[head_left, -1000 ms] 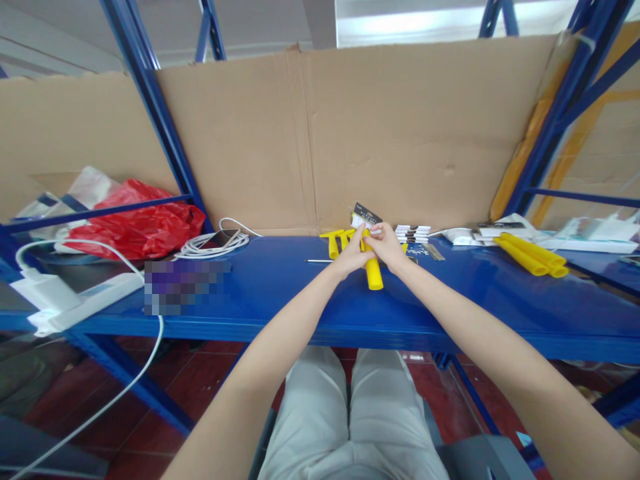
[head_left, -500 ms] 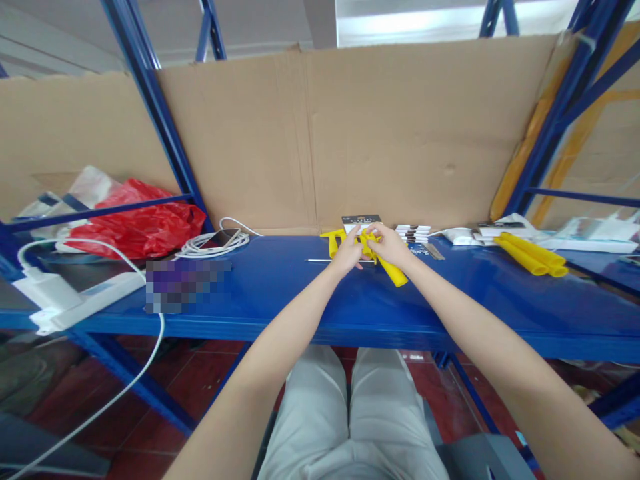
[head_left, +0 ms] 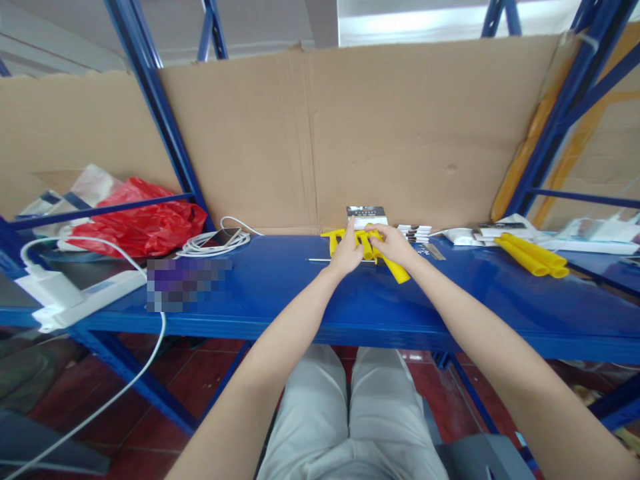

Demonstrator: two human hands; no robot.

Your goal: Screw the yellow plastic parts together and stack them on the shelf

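Observation:
My left hand (head_left: pixel 347 255) is at the middle of the blue shelf, its index finger stretched forward and the other fingers curled at yellow plastic parts (head_left: pixel 367 249). Opposite it, my right hand (head_left: pixel 393 245) is closed with its fingertips on a yellow piece. A yellow tube (head_left: pixel 397 271) sticks out beneath the right hand toward me. Just behind my fingertips is a black-and-white printed packet (head_left: pixel 368 216). Under the left wrist passes a thin metal rod (head_left: pixel 318 260), perhaps a screwdriver. My fingers hide the exact contact.
Small bits lie by a metal strip (head_left: pixel 435 251), near stacked small white boxes (head_left: pixel 415 233). Yellow tubes (head_left: pixel 533 255) lie at right. At left are a coiled white cable (head_left: pixel 213 247), a red plastic bag (head_left: pixel 143 217) and a power strip (head_left: pixel 105 295). Cardboard (head_left: pixel 400 133) backs the shelf.
The printed packet has shifted slightly right and upward in view. My left index finger reaches farther forward, and the hands have parted a little. The yellow tube has moved slightly.

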